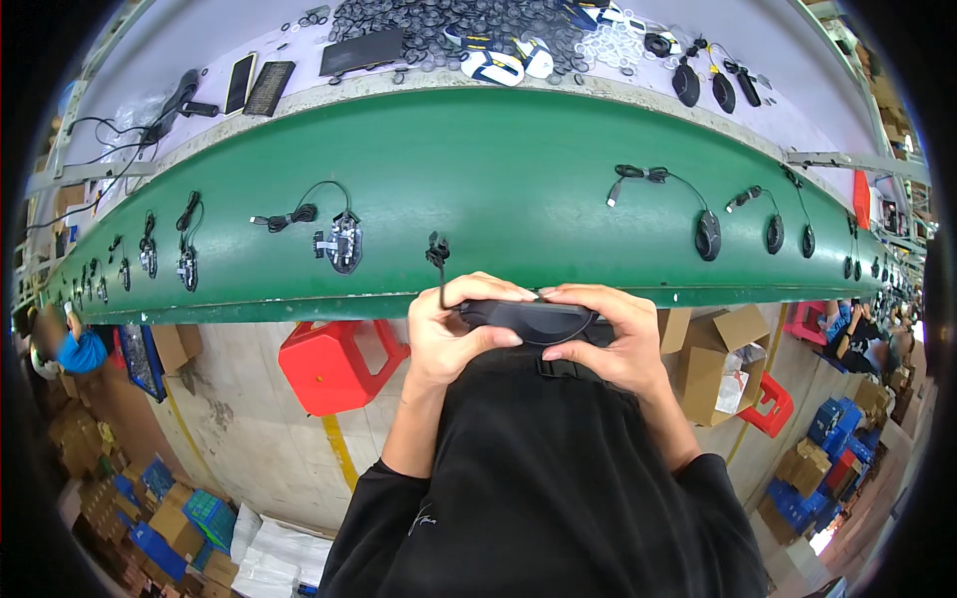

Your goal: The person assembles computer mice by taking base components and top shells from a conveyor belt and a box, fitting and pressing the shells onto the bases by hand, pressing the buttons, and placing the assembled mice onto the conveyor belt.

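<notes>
In front of my body, at the near edge of the green conveyor belt [478, 199], I hold a black computer mouse [533, 321] with both hands. My left hand [449, 334] grips its left end between thumb and fingers. Around the other end close the thumb and fingers of my right hand [623, 334]. From the left end a thin cable runs up past my left hand to a tied black bundle [439, 249] on the belt. Left of it lies an opened mouse [344, 242] with its inner parts exposed. To the right rests a closed black mouse [708, 235] with its cable.
Several more mice line the belt on both sides. A shelf beyond it holds a heap of small dark rings [449, 40], white gloves [495, 67] and a phone [239, 83]. Below the belt are a red stool [324, 367] and a cardboard box [708, 369]. People sit at both far sides.
</notes>
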